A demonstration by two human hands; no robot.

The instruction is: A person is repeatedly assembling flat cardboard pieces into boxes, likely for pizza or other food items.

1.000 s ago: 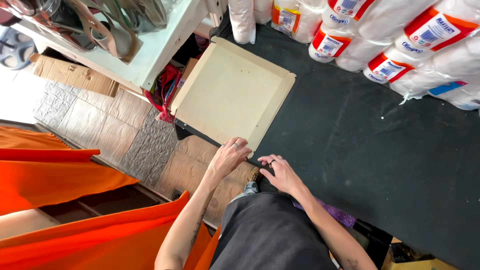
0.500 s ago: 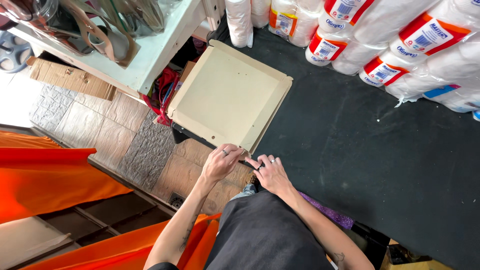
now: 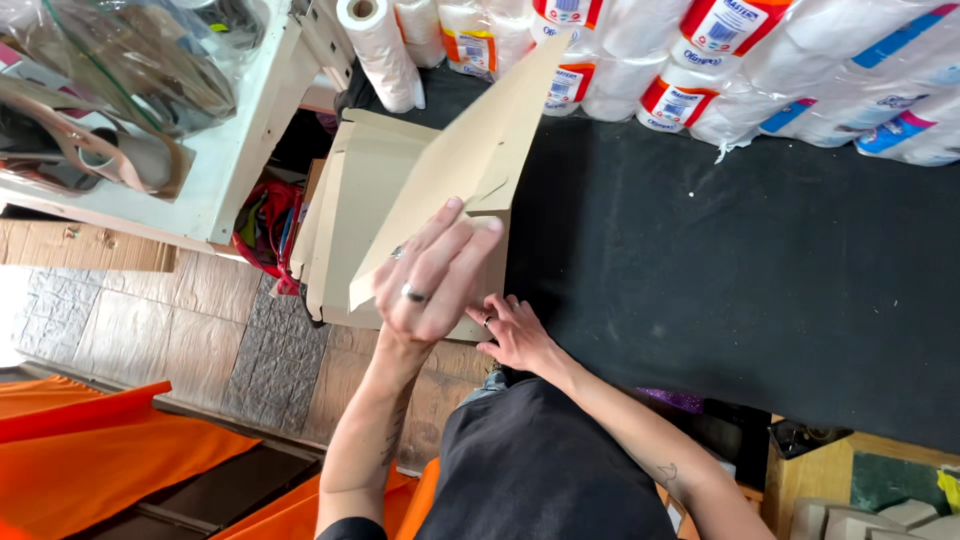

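Far left: orange cloth (image 3: 90, 450) low in the corner, grey and tan tiled floor (image 3: 150, 330) above it, open floor between cloth and bench. Upper left: white shelf edge (image 3: 235, 150) with clear plastic bags of brown straps (image 3: 110, 90) on it. Red cords (image 3: 262, 222) sit in the gap under the shelf, just beside the stack.

Centre: stack of flat tan cardboard sheets (image 3: 365, 215) lies at the left edge of the black-covered worktable (image 3: 700, 290), overhanging the floor side. Left hand (image 3: 432, 275) is raised above the stack, ringed fingers close together, pinching the lower corner of one tan cardboard sheet (image 3: 470, 160); sheet is tilted up, its far corner reaching toward the wrapped rolls. Right hand (image 3: 515, 335) is low at the stack's near edge, fingers bent and narrow, tips touching the cardboard edge; cannot tell if it grips anything. Black-clad torso presses the table's near edge.

Right: big bare stretch of black table, clear room to move. White paper rolls in printed plastic wrap (image 3: 720, 70) line the far edge, well apart from the hands. Wooden box (image 3: 830, 480) at lower right, below the table edge.

Versus half a second ago: both hands were together, low at the stack's near edge, all sheets flat. Now the left hand has come up with one sheet lifted off; right hand stayed near the edge.
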